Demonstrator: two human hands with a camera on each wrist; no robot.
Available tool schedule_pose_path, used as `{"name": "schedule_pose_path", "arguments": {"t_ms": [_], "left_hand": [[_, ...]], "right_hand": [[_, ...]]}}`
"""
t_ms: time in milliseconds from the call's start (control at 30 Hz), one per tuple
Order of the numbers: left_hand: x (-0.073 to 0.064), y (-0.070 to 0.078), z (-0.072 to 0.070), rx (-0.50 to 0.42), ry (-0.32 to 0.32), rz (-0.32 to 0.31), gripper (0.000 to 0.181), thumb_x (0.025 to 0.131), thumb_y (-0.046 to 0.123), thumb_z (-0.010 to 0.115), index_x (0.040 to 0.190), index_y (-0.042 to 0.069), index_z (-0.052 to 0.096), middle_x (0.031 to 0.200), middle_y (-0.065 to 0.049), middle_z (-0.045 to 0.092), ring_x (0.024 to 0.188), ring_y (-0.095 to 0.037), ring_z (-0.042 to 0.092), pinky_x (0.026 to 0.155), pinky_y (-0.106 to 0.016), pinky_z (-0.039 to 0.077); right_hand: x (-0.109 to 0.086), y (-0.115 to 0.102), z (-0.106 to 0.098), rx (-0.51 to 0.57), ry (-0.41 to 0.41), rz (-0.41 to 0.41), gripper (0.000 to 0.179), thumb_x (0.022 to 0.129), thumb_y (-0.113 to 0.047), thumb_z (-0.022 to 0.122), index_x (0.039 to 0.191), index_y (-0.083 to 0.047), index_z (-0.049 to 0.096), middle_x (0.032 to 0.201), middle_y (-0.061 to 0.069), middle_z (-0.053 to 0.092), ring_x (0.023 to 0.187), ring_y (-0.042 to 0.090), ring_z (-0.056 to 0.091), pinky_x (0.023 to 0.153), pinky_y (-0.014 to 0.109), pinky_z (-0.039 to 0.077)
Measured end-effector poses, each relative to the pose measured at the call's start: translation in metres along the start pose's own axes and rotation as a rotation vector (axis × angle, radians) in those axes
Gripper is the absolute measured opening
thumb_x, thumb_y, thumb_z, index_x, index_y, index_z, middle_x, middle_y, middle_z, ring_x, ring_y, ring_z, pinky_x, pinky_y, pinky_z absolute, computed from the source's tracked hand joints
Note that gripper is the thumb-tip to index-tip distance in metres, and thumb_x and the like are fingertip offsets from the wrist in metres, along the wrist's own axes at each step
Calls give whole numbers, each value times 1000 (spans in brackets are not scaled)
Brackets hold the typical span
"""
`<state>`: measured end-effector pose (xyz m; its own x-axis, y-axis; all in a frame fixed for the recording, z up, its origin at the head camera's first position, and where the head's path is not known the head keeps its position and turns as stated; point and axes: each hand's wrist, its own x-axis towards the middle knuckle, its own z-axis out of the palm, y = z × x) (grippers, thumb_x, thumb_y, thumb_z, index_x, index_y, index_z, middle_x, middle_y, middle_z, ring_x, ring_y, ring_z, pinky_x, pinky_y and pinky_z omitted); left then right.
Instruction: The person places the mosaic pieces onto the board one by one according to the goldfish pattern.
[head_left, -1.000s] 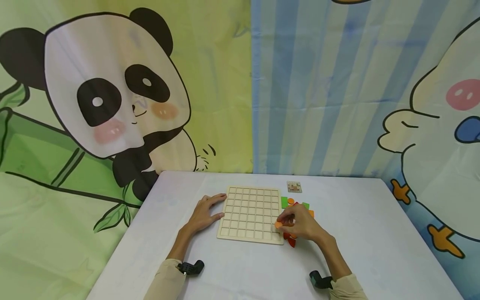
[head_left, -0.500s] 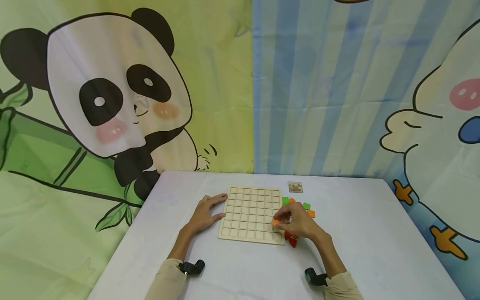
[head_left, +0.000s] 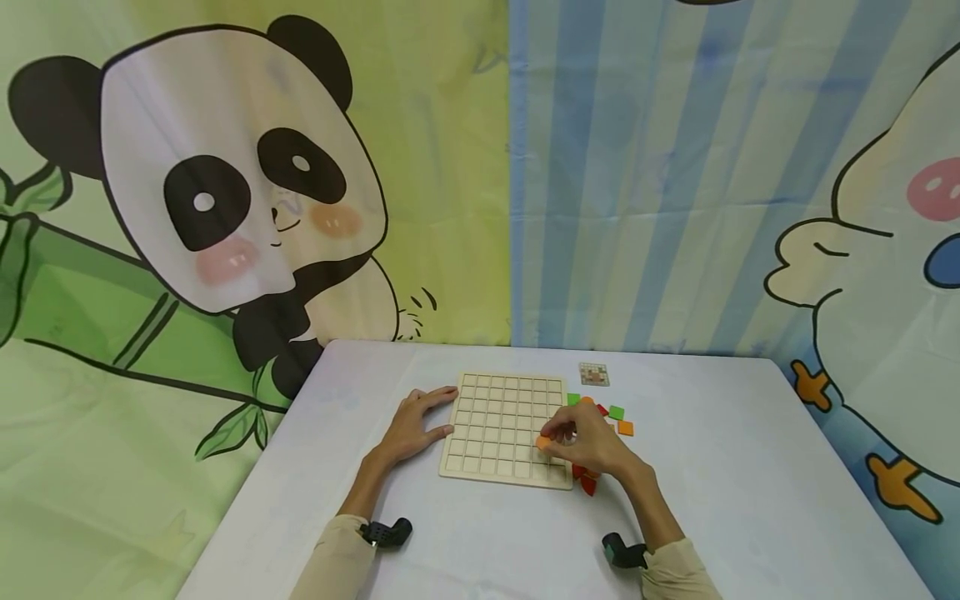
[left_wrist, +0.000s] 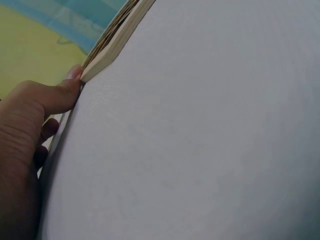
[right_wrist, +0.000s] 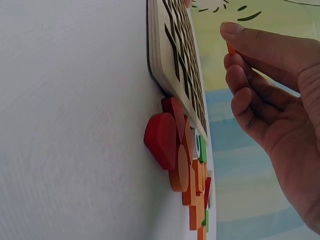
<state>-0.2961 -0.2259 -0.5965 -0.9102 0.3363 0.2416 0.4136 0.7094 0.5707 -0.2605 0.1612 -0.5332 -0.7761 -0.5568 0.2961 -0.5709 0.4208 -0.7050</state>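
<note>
A pale wooden grid board (head_left: 495,417) with rows of square recesses lies flat on the white table. My left hand (head_left: 408,427) rests at the board's left edge, fingers and thumb extended; in the left wrist view the thumb (left_wrist: 65,95) touches the board's corner. Between thumb and fingertips my right hand (head_left: 596,439) pinches a small rounded orange block (head_left: 543,443), held over the right part of the grid. From the right wrist view only a thin edge of that orange block (right_wrist: 231,48) shows.
Beside the board's right edge lie several loose blocks: red ones (head_left: 588,483), green ones (head_left: 616,412) and an orange square (head_left: 626,427), partly hidden under my right hand. A small patterned card (head_left: 594,374) lies behind them. Patterned curtains hang beyond the table.
My right hand has moved leftward with the orange block, from the board's right edge to over the grid. The left hand has stayed at the board's edge.
</note>
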Motion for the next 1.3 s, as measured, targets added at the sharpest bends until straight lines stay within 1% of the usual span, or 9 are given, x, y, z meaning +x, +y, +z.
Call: {"name": "schedule_pose_path", "arguments": {"t_ms": [200, 333, 467, 600, 800, 967, 1067, 1200, 1300], "left_hand": [[0, 0, 0, 1, -1, -3, 68, 95, 34, 85, 158, 24, 60, 168, 7, 55, 109, -16, 51, 100, -46, 39], [0, -1, 0, -9, -4, 7, 68, 95, 34, 85, 158, 23, 60, 168, 6, 55, 110, -18, 53, 101, -47, 39], [1, -2, 0, -7, -8, 13, 68, 96, 34, 84, 158, 22, 60, 168, 5, 55, 113, -19, 54, 102, -48, 39], [0, -2, 0, 1, -9, 17, 69, 95, 34, 85, 158, 21, 60, 168, 4, 55, 113, -19, 54, 102, -48, 40], [0, -1, -1, -11, -13, 11, 68, 95, 34, 85, 158, 21, 60, 168, 4, 55, 112, -19, 53, 102, -48, 39], [-2, -1, -1, -10, -17, 6, 69, 94, 34, 85, 157, 21, 61, 167, 4, 56, 113, -19, 54, 102, -48, 39], [-2, -1, 0, -11, -11, 0, 68, 94, 34, 86, 157, 21, 61, 167, 4, 56, 113, -19, 54, 101, -48, 39], [-1, -1, 0, -11, -4, 4, 68, 95, 34, 85, 157, 22, 61, 167, 5, 55, 111, -19, 53, 100, -46, 39], [0, -1, 0, -18, 1, 11, 68, 95, 34, 85, 157, 21, 62, 167, 4, 56, 110, -19, 54, 100, -47, 39]], "right_hand": [[5, -4, 5, 25, -13, 27, 17, 85, -7, 92, 100, -6, 84, 93, 5, 81, 77, 7, 67, 71, 26, 58], [9, -6, 7, 33, -20, 24, 18, 85, -5, 92, 102, -4, 84, 94, 8, 81, 78, 11, 70, 71, 28, 59], [13, -8, 11, 44, -13, 13, 18, 85, -6, 92, 101, -5, 84, 94, 8, 81, 78, 13, 69, 71, 28, 59], [19, -9, 14, 39, -17, 3, 15, 86, -7, 92, 99, -6, 85, 93, 6, 82, 76, 12, 66, 70, 26, 57], [25, -12, 19, 39, -31, 3, 14, 87, -7, 91, 99, -5, 85, 94, 5, 82, 76, 7, 66, 72, 29, 60], [28, -13, 22, 42, -37, -15, 14, 86, -6, 92, 99, -4, 86, 91, 7, 82, 75, 14, 68, 70, 32, 60], [30, -13, 25, 40, -34, -22, 15, 85, -5, 92, 99, -4, 86, 91, 7, 82, 75, 15, 67, 69, 30, 59], [34, -12, 28, 23, -19, -29, 16, 85, -6, 93, 98, -5, 86, 92, 6, 83, 75, 11, 67, 70, 25, 57], [36, -11, 30, 27, -23, -23, 15, 85, -7, 93, 99, -6, 86, 92, 5, 83, 78, 10, 68, 71, 24, 57]]}}
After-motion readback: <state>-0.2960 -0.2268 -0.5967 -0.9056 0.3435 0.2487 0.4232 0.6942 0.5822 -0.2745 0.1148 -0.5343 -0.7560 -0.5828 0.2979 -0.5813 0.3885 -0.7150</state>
